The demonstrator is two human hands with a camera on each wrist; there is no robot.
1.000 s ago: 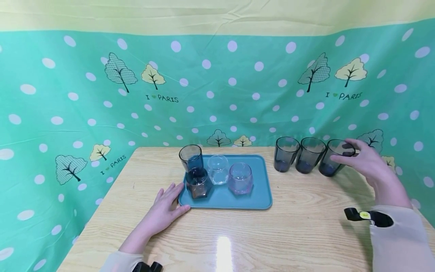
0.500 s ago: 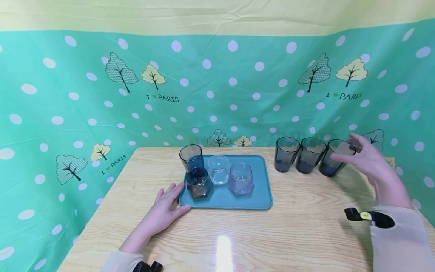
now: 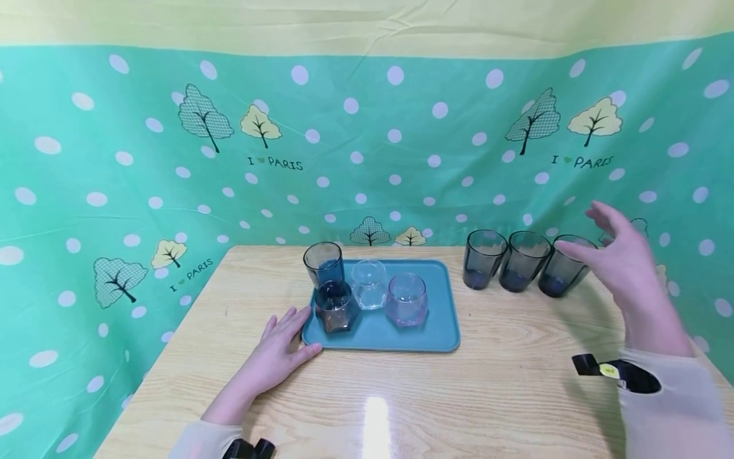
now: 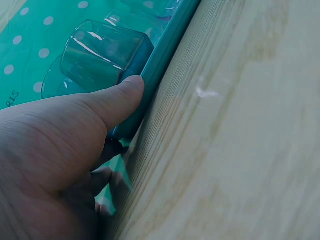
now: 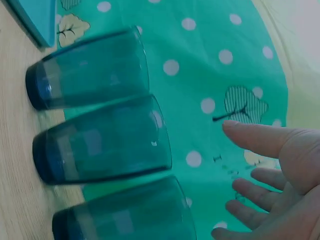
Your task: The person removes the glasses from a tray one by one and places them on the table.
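Observation:
My left hand [image 3: 275,354] lies at the front left corner of a blue tray [image 3: 441,322], fingers along its side and thumb on the front rim. On the tray are a tall dark drinking glass [image 3: 325,262], a short smoky glass [image 3: 335,309], a clear glass [image 3: 369,290] and a pinkish glass [image 3: 407,305]. To the right, three tall dark glasses stand upright in a row: a left one [image 3: 484,258], a middle one [image 3: 524,262] and a right one [image 3: 562,275]. My right hand [image 3: 626,271] hovers above the right glass, fingers spread and holding nothing, its thumb overlapping the rim in the head view.
A light wood table [image 3: 487,395] carries everything. Behind it hangs a green dotted cloth [image 3: 395,159], close to the back of the glass row. Each sleeve bears a black wrist device, such as the right one [image 3: 616,371].
My right hand has come off the right glass and risen, its fingers spreading wider. The left hand, the tray and all the glasses stay in place.

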